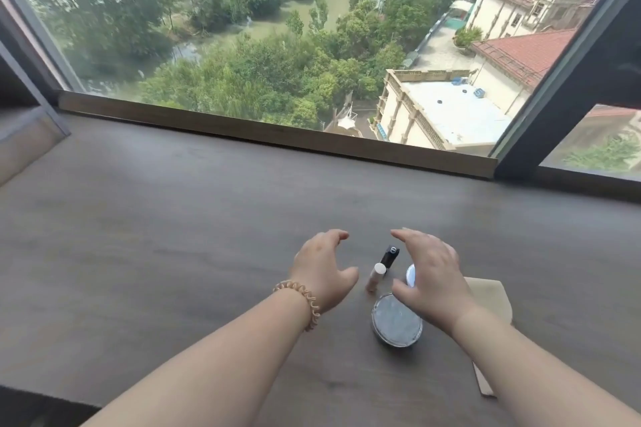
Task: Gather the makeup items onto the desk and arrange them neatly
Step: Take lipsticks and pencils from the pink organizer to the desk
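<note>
On the dark wooden desk (173, 236) stand a black tube (390, 257) and a small beige tube with a white cap (376, 276), side by side. A round silver compact (396, 320) lies just in front of them. A second small round item (410, 274) shows partly under my right hand. My left hand (324, 270) hovers to the left of the tubes, fingers apart and empty. My right hand (430, 279) hovers over the right side of the group, fingers spread, holding nothing.
A beige pouch (492, 298) lies on the desk under my right forearm, its lower corner (484, 385) showing near the front edge. A large window with a wooden sill (277, 135) runs along the desk's far side. A dark frame post (569, 80) rises at the right.
</note>
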